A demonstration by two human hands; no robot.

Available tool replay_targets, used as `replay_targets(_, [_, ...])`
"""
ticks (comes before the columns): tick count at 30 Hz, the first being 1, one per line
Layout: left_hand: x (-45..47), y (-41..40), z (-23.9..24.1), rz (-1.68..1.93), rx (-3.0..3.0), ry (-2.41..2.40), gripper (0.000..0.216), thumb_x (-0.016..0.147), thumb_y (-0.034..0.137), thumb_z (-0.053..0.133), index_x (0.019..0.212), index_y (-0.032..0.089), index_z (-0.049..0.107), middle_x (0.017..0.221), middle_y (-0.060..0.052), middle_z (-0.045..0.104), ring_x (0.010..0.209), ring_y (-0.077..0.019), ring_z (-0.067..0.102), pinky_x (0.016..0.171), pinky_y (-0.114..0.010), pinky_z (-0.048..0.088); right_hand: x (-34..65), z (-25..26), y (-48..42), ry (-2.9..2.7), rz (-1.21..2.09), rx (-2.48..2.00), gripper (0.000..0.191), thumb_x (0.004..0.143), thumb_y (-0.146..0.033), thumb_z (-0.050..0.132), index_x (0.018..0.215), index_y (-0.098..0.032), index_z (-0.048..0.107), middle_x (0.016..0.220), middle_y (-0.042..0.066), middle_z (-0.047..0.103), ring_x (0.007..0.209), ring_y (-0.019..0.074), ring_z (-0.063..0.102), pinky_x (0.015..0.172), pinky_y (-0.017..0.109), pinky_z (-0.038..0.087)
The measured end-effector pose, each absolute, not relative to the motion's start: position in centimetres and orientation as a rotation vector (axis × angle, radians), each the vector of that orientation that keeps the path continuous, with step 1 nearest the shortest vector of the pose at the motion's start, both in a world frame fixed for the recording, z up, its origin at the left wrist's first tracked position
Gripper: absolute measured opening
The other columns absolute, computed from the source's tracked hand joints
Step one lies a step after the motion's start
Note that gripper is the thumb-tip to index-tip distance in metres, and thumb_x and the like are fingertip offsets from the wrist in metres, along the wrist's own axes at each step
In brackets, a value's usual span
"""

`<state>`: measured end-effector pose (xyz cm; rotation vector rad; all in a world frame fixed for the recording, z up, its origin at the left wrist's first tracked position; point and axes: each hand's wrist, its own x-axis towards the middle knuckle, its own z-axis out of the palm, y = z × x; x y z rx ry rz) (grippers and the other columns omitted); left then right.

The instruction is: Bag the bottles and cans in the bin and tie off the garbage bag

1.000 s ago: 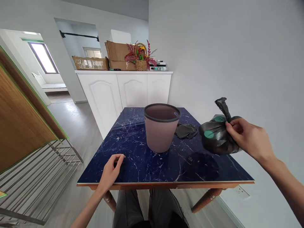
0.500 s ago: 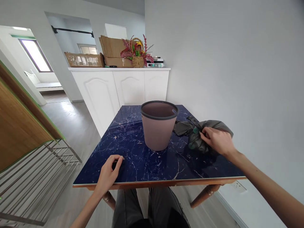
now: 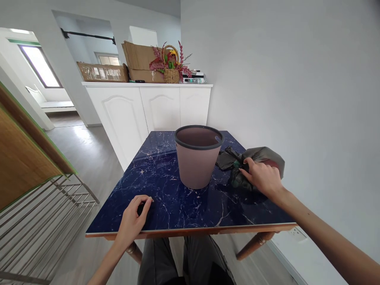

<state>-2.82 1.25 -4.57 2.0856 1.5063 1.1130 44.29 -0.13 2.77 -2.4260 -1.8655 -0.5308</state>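
Note:
A pink-mauve trash bin (image 3: 194, 168) with a dark grey rim stands upright on the blue marble-patterned table (image 3: 166, 213). To its right lies a filled black garbage bag (image 3: 265, 152), its gathered neck pointing toward the bin. My right hand (image 3: 264, 176) rests on the bag by the neck, with thumb and index finger apart; the other fingers are partly hidden. Near the front left of the table, my left hand (image 3: 135, 213) rests with its fingers curled and the thumb tip against them, holding nothing visible.
Behind the table is a white cabinet (image 3: 124, 111) bearing cardboard boxes (image 3: 141, 63) and a flower basket (image 3: 171, 75). A grey wall (image 3: 282, 79) borders the right side. A metal rack (image 3: 44, 229) stands at the lower left.
My right thumb and index finger have spread apart at the bag's neck. Hand and bag have shifted slightly left. The left hand stays much the same; the view has moved a little.

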Motion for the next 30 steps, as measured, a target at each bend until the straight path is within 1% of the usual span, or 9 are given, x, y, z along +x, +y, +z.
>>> replay_targets(5, [-2.8,1.2,-4.7,1.137,2.094,1.509,0.039,0.103,0.058,0.053,0.099,0.024,0.071,0.109,-0.006,0.075,0.101,-0.0247,0.07,0.088,-0.032,0.053,41.5,3.0,-1.9,-1.91,-0.488,-2.261,0.032,0.109,-0.045,0.051,0.126,-0.021,0.064,0.096,0.009,0.079,0.079,0.0277,0.076,0.054,0.03,0.032])
replay_targets(7, [-2.7,1.2,-4.7,1.143,2.085,1.512,0.039,0.103,0.058,0.053,0.099,0.023,0.071,0.109,-0.007,0.075,0.101,-0.0247,0.07,0.083,-0.031,0.054,39.9,2.3,-2.1,-1.989,-0.397,-2.162,0.03,0.11,-0.042,0.047,0.122,-0.022,0.066,0.105,0.008,0.078,0.085,0.0254,0.075,0.057,0.03,0.038])
replay_targets(10, [-2.7,1.0,-4.7,1.136,2.08,1.513,0.039,0.103,0.058,0.054,0.1,0.023,0.071,0.11,-0.007,0.075,0.102,-0.0246,0.07,0.076,-0.029,0.054,37.4,0.4,-1.2,-2.132,-0.256,-2.083,0.031,0.111,-0.027,0.041,0.122,-0.02,0.069,0.126,0.013,0.073,0.108,0.0251,0.072,0.074,0.03,0.049])
replay_targets(14, [-2.7,1.0,-4.8,1.129,2.111,1.52,0.036,0.103,0.055,0.054,0.1,0.024,0.071,0.109,-0.007,0.075,0.102,-0.0243,0.071,0.077,-0.029,0.054,35.0,-3.0,2.4,-2.155,-0.165,-2.16,0.044,0.093,-0.001,0.049,0.131,-0.008,0.069,0.161,0.025,0.048,0.144,0.0334,0.053,0.101,0.035,0.05])
replay_targets(18, [-2.8,1.0,-5.1,1.154,2.146,1.524,0.034,0.104,0.053,0.053,0.1,0.024,0.071,0.108,-0.006,0.075,0.102,-0.0248,0.071,0.084,-0.032,0.054,34.6,-5.5,7.3,-2.002,-0.093,-2.312,0.05,0.09,-0.001,0.057,0.139,0.006,0.063,0.169,0.037,0.027,0.16,0.047,0.025,0.118,0.051,0.038])
replay_targets(21, [-2.8,1.0,-5.4,1.167,2.146,1.527,0.033,0.104,0.052,0.054,0.099,0.024,0.071,0.108,-0.006,0.075,0.101,-0.0246,0.07,0.089,-0.034,0.054,35.1,-6.2,10.6,-1.828,-0.071,-2.401,0.052,0.098,-0.021,0.068,0.147,-0.004,0.059,0.167,0.029,0.037,0.155,0.0445,0.035,0.121,0.059,0.036])
replay_targets(25, [-2.9,1.0,-5.5,1.157,2.096,1.552,0.035,0.104,0.055,0.054,0.102,0.025,0.071,0.109,-0.007,0.075,0.101,-0.0253,0.071,0.076,-0.03,0.055,35.5,-5.9,12.7,-1.662,-0.034,-2.401,0.045,0.102,-0.041,0.071,0.14,-0.02,0.062,0.145,0.011,0.062,0.123,0.0291,0.066,0.103,0.054,0.057])
replay_targets(27, [-2.9,1.1,-5.4,1.161,2.075,1.557,0.035,0.103,0.056,0.054,0.103,0.025,0.072,0.109,-0.007,0.075,0.101,-0.0249,0.071,0.073,-0.029,0.055,35.2,-5.9,12.2,-1.667,0.003,-2.319,0.042,0.103,-0.038,0.07,0.14,-0.02,0.063,0.145,0.013,0.062,0.124,0.0292,0.066,0.103,0.053,0.056])
replay_targets(30, [-3.1,1.2,-5.3,1.183,2.05,1.562,0.035,0.101,0.057,0.056,0.101,0.026,0.072,0.108,-0.006,0.076,0.098,-0.024,0.072,0.07,-0.027,0.055,34.2,-6.5,9.4,-1.722,0.08,-2.152,0.042,0.106,-0.027,0.058,0.147,-0.021,0.062,0.156,0.019,0.055,0.142,0.0339,0.055,0.117,0.052,0.045])
